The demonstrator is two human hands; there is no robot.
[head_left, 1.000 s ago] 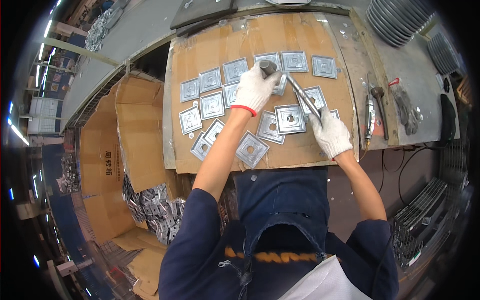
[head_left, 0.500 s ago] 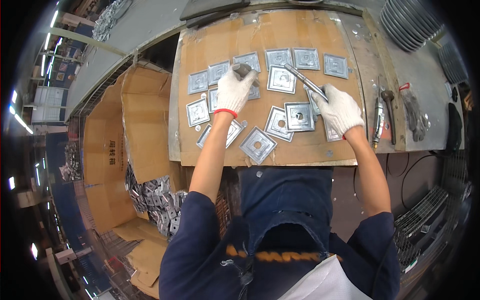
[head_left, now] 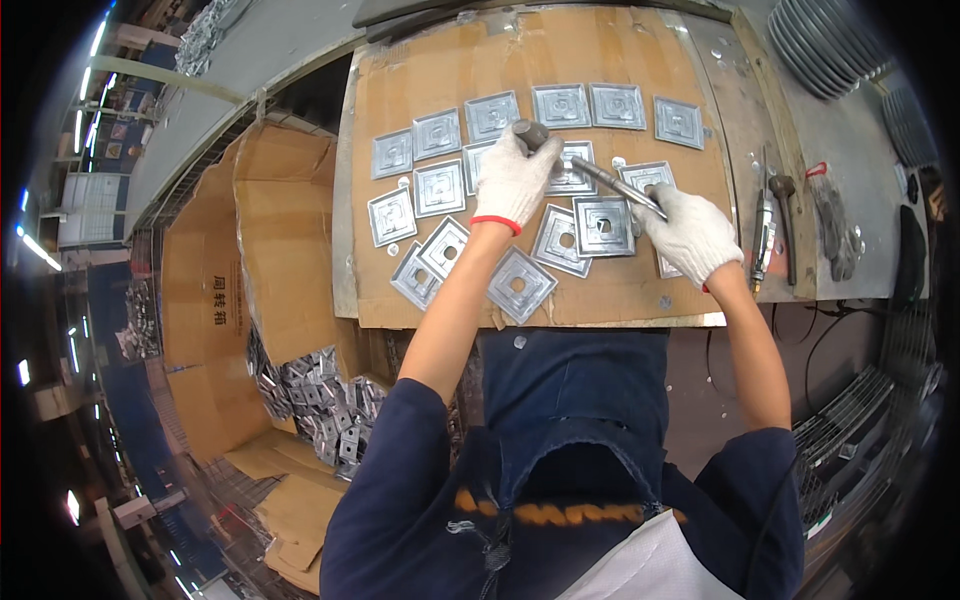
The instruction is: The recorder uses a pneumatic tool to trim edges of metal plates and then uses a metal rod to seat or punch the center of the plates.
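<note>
My left hand (head_left: pixel 512 182), in a white knit glove with a red cuff, is closed round a short, thick grey metal cylinder (head_left: pixel 530 133). In my gloved right hand (head_left: pixel 692 236) is a slim silver metal rod (head_left: pixel 610 180), slanting up and leftward. The rod's far end is over a square metal plate (head_left: pixel 574 182) beside my left hand; I cannot tell if they touch. Below the rod, a plate with a square hole (head_left: pixel 603 226) overlaps a tilted plate (head_left: pixel 562 242). Another holed plate (head_left: pixel 521 286) lies near the front edge. Several plates without open holes form rows behind my hands.
Cardboard (head_left: pixel 440 65) covers the bench top. At the right lie an air tool (head_left: pixel 763 237), a dark hammer-like tool (head_left: pixel 784 225) and a grey glove (head_left: pixel 834 230). Stacked grey rings (head_left: pixel 825 45) stand at far right. A large cardboard box (head_left: pixel 285 240) at left contains metal pieces (head_left: pixel 335 405).
My left hand has moved rightward with the grey cylinder, closer to the rod. My right hand, still holding the rod, has shifted slightly right and down.
</note>
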